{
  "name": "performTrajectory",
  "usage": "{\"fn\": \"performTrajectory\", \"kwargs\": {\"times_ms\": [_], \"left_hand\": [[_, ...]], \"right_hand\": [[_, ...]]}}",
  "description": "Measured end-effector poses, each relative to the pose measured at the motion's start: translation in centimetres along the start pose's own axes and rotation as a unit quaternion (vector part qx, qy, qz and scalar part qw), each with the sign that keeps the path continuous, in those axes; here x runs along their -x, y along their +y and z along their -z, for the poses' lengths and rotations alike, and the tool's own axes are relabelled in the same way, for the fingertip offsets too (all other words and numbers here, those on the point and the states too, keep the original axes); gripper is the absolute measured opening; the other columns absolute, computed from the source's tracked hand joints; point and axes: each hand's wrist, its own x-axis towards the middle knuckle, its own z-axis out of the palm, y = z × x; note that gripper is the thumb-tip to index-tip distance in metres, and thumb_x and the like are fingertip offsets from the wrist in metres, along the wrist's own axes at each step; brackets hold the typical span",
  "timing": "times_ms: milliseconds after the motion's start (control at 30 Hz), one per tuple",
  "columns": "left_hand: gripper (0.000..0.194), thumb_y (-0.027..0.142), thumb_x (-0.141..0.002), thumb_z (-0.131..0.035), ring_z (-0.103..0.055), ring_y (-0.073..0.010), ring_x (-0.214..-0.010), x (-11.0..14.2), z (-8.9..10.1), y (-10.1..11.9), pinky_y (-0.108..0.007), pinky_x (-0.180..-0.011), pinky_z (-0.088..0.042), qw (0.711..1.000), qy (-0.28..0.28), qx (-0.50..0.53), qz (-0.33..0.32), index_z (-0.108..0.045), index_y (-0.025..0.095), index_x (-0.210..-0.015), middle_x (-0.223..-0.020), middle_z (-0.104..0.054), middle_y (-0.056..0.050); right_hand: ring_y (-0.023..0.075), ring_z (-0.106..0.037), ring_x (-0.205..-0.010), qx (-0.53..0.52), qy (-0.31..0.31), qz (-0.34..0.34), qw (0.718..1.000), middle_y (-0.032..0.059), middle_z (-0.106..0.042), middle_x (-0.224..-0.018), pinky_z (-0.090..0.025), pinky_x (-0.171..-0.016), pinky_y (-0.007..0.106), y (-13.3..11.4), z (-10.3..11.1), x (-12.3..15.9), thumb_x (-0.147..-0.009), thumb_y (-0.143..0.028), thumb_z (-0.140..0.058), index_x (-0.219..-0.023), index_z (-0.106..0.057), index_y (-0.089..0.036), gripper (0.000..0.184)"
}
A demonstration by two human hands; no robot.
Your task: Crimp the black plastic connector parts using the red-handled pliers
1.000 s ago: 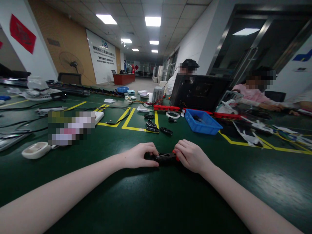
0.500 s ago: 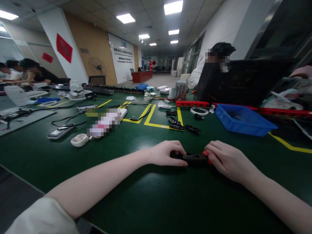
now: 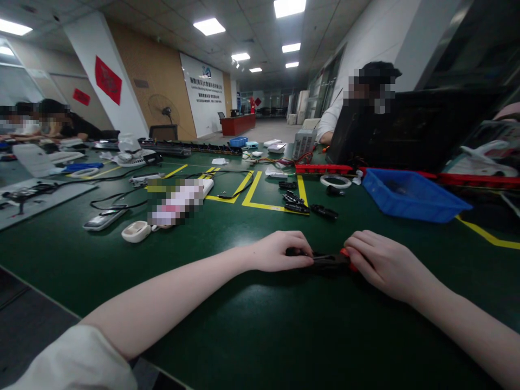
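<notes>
A small black connector with a red end lies low over the green table, held between both my hands. My left hand is closed round its left end, fingers curled over the top. Closed on the red right end is my right hand, fingertips pinching it. Both forearms rest on the table. The middle of the black part shows between the hands; its ends are hidden by my fingers.
Several loose black connectors lie beyond my hands by yellow tape lines. A blue bin stands at the right, a white ring and red strip behind. Remote and white case lie left. People sit opposite and far left.
The view has swung left and tilted down since a second ago. Both hands have stayed closed on the black connector, which now sits slightly flatter between them.
</notes>
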Motion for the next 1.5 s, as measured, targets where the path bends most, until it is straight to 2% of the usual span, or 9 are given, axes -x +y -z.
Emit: {"fn": "performTrajectory", "kwargs": {"times_ms": [300, 767, 1033, 1100, 1167, 1267, 1333, 1500], "left_hand": [[0.011, 0.019, -0.093, -0.063, -0.063, -0.0204, -0.103, 0.0, 0.0, -0.1, -0.031, -0.093, -0.049, 1.000, -0.007, 0.008, 0.017, -0.069, 0.014, -0.101, -0.110, -0.063, -0.009], [0.012, 0.021, -0.095, -0.061, -0.063, -0.0204, -0.099, 0.0, -0.1, 0.2, -0.034, -0.092, -0.049, 0.999, -0.008, 0.009, 0.037, -0.069, 0.014, -0.100, -0.109, -0.063, -0.009], [0.013, 0.023, -0.095, -0.060, -0.062, -0.0203, -0.098, 0.1, -0.1, 0.3, -0.033, -0.091, -0.049, 1.000, -0.003, 0.008, 0.025, -0.069, 0.014, -0.099, -0.105, -0.062, -0.009], [0.013, 0.023, -0.095, -0.061, -0.062, -0.0201, -0.097, 0.0, -0.1, 0.4, -0.033, -0.091, -0.049, 1.000, -0.001, 0.007, 0.029, -0.070, 0.014, -0.098, -0.104, -0.063, -0.008], [0.012, 0.023, -0.095, -0.061, -0.062, -0.0202, -0.097, 0.0, -0.1, 0.4, -0.034, -0.091, -0.049, 0.999, -0.002, 0.009, 0.031, -0.070, 0.014, -0.098, -0.104, -0.063, -0.008], [0.013, 0.023, -0.095, -0.061, -0.062, -0.0202, -0.097, 0.0, 0.0, 0.3, -0.034, -0.091, -0.049, 0.999, -0.001, 0.012, 0.033, -0.070, 0.014, -0.097, -0.105, -0.064, -0.008], [0.013, 0.023, -0.095, -0.061, -0.062, -0.0199, -0.097, 0.1, 0.0, 0.2, -0.033, -0.091, -0.049, 1.000, 0.003, 0.014, 0.027, -0.070, 0.014, -0.097, -0.106, -0.064, -0.008], [0.015, 0.023, -0.095, -0.060, -0.062, -0.0195, -0.095, 0.1, 0.0, 0.0, -0.032, -0.087, -0.049, 0.999, 0.010, 0.013, 0.039, -0.071, 0.013, -0.097, -0.104, -0.063, -0.008]], "right_hand": [[0.0208, -0.058, -0.070, 0.016, 0.017, 0.007, 1.000, 0.0071, -0.064, -0.078, -0.043, -0.060, 0.034, 0.1, -0.1, 0.1, -0.098, -0.033, -0.041, -0.081, -0.060, -0.021, 0.029], [0.0207, -0.058, -0.073, 0.042, 0.044, 0.002, 0.998, 0.0087, -0.066, -0.083, -0.045, -0.064, 0.034, -0.5, 0.4, 0.3, -0.099, -0.034, -0.041, -0.085, -0.062, -0.019, 0.029], [0.0208, -0.062, -0.079, -0.013, -0.028, -0.016, 0.999, 0.0094, -0.067, -0.092, -0.050, -0.069, 0.035, -0.3, 0.2, 0.0, -0.103, -0.036, -0.032, -0.091, -0.064, -0.020, 0.037], [0.0230, -0.065, -0.088, -0.011, -0.036, -0.006, 0.999, 0.0111, -0.069, -0.101, -0.052, -0.076, 0.038, 0.0, 0.3, 0.1, -0.103, -0.038, -0.033, -0.099, -0.067, -0.020, 0.038], [0.0279, -0.064, -0.103, 0.001, -0.048, 0.009, 0.999, 0.0128, -0.069, -0.116, -0.052, -0.086, 0.045, 0.5, 0.6, 0.3, -0.099, -0.048, -0.042, -0.115, -0.067, -0.021, 0.039], [0.0355, -0.058, -0.120, 0.027, -0.068, -0.004, 0.997, 0.0152, -0.062, -0.133, -0.048, -0.096, 0.055, 1.5, 1.1, 1.0, -0.085, -0.067, -0.058, -0.137, -0.056, -0.023, 0.068], [0.0362, -0.058, -0.121, 0.028, -0.082, -0.032, 0.996, 0.0160, -0.060, -0.135, -0.048, -0.096, 0.056, 2.0, 1.1, 1.5, -0.081, -0.072, -0.060, -0.141, -0.052, -0.022, 0.079], [0.0326, -0.063, -0.109, 0.014, -0.098, -0.076, 0.992, 0.0157, -0.061, -0.128, -0.052, -0.089, 0.049, 2.4, 0.6, 1.7, -0.084, -0.071, -0.056, -0.133, -0.057, -0.019, 0.071]]}}
